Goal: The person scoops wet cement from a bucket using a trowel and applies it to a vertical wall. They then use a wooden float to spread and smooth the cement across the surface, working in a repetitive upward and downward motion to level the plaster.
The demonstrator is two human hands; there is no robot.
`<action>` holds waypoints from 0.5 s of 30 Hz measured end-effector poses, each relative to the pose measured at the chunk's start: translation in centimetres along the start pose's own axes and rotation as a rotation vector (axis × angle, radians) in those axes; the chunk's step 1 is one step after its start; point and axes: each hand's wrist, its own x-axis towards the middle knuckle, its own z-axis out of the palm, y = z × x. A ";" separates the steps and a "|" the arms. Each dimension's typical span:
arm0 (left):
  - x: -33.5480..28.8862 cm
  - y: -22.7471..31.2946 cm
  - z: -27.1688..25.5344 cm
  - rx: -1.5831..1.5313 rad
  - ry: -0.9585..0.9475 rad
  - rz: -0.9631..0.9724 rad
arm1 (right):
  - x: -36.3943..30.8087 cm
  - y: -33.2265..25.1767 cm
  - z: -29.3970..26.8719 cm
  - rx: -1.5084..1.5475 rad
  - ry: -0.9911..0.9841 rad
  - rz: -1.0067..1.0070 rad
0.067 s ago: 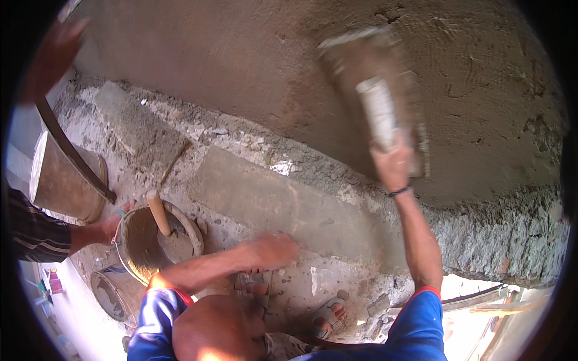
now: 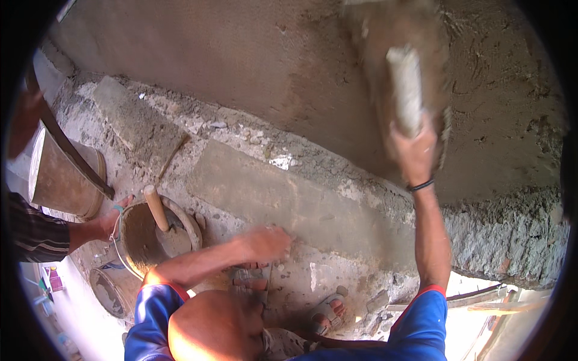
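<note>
My right hand (image 2: 415,147) is closed round the pale handle of a plastering float (image 2: 373,90). The float's broad, mortar-smeared blade is blurred and lies against wet brown plaster (image 2: 289,78) at the upper right. Lower down, my left hand (image 2: 264,243) is curled into a loose fist with nothing showing in it. It is nearest to a flat, mortar-coated board (image 2: 253,192), above its near edge in the picture; I cannot tell if they touch. Left of that hand stands a mortar bucket (image 2: 195,231), with a wooden-handled tool (image 2: 155,207) standing in it.
Another person's hand (image 2: 24,123) is at the left beside a long dark strip (image 2: 75,156), with that person's bare foot (image 2: 114,216) near the bucket. A tilted bucket (image 2: 63,174), a second mortar container (image 2: 108,295), rubble (image 2: 283,161) and another coated slab (image 2: 135,117) lie around.
My right hand and the float have moved up and to the right across the plaster. My left hand has shifted slightly left. The other person's hand has dropped lower.
</note>
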 end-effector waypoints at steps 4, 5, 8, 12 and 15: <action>0.2 0.6 -0.8 -0.021 0.018 0.053 | 4.5 -5.5 -0.2 0.043 -0.115 -0.128; 0.8 0.8 -0.5 0.014 0.039 0.090 | 5.0 -5.8 0.8 0.052 -0.168 -0.144; 3.1 -0.1 1.8 0.179 0.105 0.217 | 3.2 -4.2 6.2 -0.120 -0.365 -0.214; 2.5 0.5 1.4 0.169 0.065 0.211 | -2.6 0.5 13.1 -0.397 -0.690 -0.162; 1.6 0.3 0.9 0.192 0.060 0.154 | -7.3 6.3 15.3 -0.497 -0.724 -0.141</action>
